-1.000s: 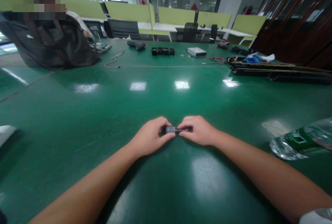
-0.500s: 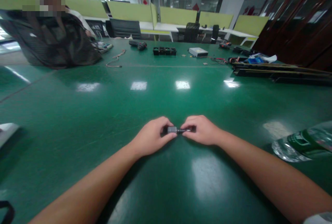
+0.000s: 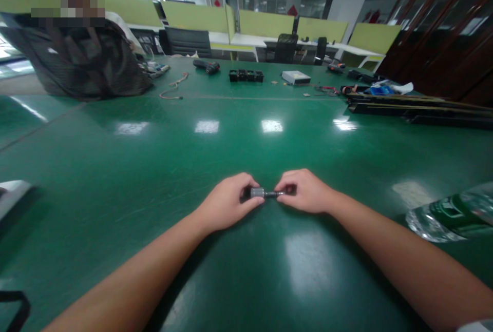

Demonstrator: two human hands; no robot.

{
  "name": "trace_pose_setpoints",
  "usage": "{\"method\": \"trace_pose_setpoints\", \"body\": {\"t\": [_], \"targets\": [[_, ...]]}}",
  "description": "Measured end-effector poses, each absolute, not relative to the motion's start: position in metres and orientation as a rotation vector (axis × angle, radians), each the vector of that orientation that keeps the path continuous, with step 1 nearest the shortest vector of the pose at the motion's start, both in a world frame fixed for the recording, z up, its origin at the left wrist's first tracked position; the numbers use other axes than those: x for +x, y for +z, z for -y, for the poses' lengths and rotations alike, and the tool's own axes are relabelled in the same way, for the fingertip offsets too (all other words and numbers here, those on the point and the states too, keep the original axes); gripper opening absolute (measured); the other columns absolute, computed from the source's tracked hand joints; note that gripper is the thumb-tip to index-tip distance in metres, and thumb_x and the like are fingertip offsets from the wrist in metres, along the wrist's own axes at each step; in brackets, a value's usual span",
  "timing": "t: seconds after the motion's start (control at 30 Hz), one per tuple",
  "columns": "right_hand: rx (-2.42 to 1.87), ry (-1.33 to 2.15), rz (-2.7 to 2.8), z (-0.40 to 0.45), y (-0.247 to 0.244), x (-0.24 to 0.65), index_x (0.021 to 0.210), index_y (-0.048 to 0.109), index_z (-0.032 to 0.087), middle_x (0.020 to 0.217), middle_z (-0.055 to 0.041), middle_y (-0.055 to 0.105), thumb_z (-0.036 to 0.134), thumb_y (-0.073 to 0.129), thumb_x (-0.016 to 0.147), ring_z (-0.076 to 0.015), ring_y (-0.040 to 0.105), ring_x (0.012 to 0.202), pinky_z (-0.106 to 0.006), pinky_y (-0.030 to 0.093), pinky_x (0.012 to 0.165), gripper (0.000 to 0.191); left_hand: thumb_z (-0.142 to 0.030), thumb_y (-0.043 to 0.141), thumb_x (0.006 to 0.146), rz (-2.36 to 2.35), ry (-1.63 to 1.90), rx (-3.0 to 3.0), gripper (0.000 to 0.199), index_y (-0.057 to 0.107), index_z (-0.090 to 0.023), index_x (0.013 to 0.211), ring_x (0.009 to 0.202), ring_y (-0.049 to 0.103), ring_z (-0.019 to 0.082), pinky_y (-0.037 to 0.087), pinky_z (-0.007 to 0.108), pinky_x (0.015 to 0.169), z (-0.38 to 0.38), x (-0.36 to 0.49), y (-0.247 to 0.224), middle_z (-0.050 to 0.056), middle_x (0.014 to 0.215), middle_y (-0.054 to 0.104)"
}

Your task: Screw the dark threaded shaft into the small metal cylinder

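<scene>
Low over the green table [image 3: 154, 157], both hands meet at a small slim dark rod [image 3: 270, 194] with a thicker grey cylindrical section at its left; its kind is not clear. My left hand [image 3: 229, 201] is closed, thumb and fingers pinching the grey section. On the thin right part, the thumb and fingertips of my right hand [image 3: 306, 191] are pressed together. The rod lies level between them, and a short stretch of thin shaft shows in the gap. Fingers and palms hide both ends.
A plastic bottle [image 3: 454, 214] with a green label lies at the right. Far off are a black case [image 3: 246, 75], a silver box [image 3: 296, 77], a cable [image 3: 175, 85] and dark strips [image 3: 416, 109]. Behind a dark bag [image 3: 92, 60] at the left is a person.
My right hand has shifted slightly to the right, away from my left hand. More of the thin shaft shows between them. My left hand has hardly moved.
</scene>
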State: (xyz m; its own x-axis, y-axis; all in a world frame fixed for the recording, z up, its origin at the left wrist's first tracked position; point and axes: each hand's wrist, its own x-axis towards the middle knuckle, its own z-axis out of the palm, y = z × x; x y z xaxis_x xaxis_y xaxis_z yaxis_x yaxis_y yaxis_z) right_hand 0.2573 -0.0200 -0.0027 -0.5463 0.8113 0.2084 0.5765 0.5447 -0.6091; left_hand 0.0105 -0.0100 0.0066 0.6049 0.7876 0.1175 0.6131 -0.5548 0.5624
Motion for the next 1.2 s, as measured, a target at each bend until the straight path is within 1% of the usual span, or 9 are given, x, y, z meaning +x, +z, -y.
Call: {"method": "trace_pose_setpoints", "body": {"t": [0.4, 0.83, 1.2], "targets": [[-1.173, 0.742, 2.293, 0.017, -0.001, 0.264, 0.085, 0.076, 0.016, 0.073, -0.0015, 0.067, 0.016, 0.073, 0.075, -0.0117, 0.059, 0.063, -0.023, 0.044, 0.060, 0.010, -0.043, 0.062, 0.088, -1.122, 0.502, 2.356, 0.024, 0.067, -0.020, 0.095, 0.072, 0.058, 0.018, 0.042, 0.028, 0.063, 0.011, 0.011, 0.007, 0.002, 0.083, 0.065], [-1.204, 0.775, 2.331, 0.014, 0.002, 0.272, 0.086, 0.076, 0.016, 0.077, -0.0027, 0.070, 0.020, 0.073, 0.076, -0.0131, 0.062, 0.068, -0.025, 0.047, 0.064, 0.012, -0.043, 0.063, 0.089, -1.127, 0.483, 2.373, 0.023, 0.067, -0.021, 0.097, 0.073, 0.058, 0.018, 0.041, 0.028, 0.064, 0.011, 0.010, 0.006, 0.001, 0.084, 0.064], [-1.269, 0.833, 2.340, 0.009, 0.007, 0.284, 0.084, 0.076, 0.015, 0.074, -0.0022, 0.068, 0.022, 0.074, 0.075, -0.0124, 0.060, 0.064, -0.024, 0.046, 0.060, 0.012, -0.042, 0.064, 0.088, -1.126, 0.491, 2.357, 0.023, 0.067, -0.020, 0.095, 0.073, 0.059, 0.018, 0.041, 0.028, 0.065, 0.011, 0.011, 0.007, 0.001, 0.084, 0.065]]}}
